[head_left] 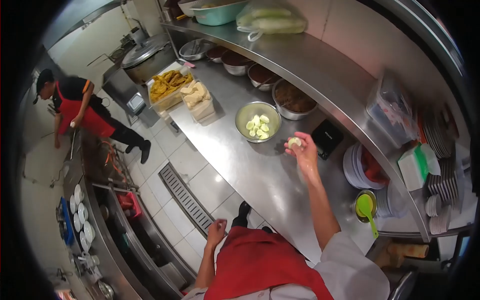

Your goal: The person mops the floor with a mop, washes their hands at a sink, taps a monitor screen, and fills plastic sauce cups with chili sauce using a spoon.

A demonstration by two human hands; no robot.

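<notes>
My right hand [306, 151] is over the steel counter, its fingers closed around a pale green lime half [294, 142]. Just beyond it, to the left, stands a metal bowl [242, 131] holding several pale lime pieces [259, 125]. A black kitchen scale [327, 138] lies close to the right side of this hand. My left hand [216, 231] hangs low beside my red apron, away from the counter and above the tiled floor. Its fingers are curled in, and nothing shows in them.
Metal bowls of dark sauce [236, 62] line the counter's back under a steel shelf [300, 57]. Left stand tubs of yellow food [170, 84] and pale pieces [196, 95]. Stacked plates [353, 167] and a green ladle [366, 206] are right. A co-worker [82, 107] stands across the aisle.
</notes>
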